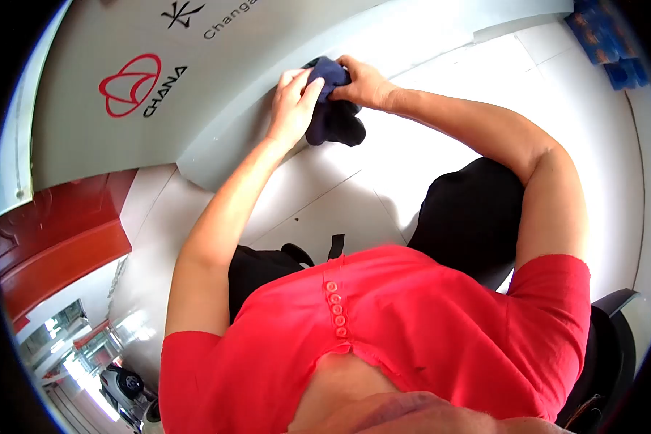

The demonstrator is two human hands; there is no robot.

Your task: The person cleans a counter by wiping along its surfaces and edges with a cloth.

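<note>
The left hand (291, 103) grips a bundle of dark cloth (330, 75) — fingers closed on its left side — while the right hand (370, 85) pinches the right edge between thumb and fingers. The bundle is far from the red shirt (405, 311), beside a grey panel (217, 90) at left.

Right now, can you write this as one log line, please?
left hand: grips cloth | right hand: grips cloth | cloth: dark, bunched | red logo: left of both hands

Left hand (291, 108) and right hand (367, 85) holding dark cloth (330, 119), CHANA panel (208, 81), red shirt (412, 318)
</note>
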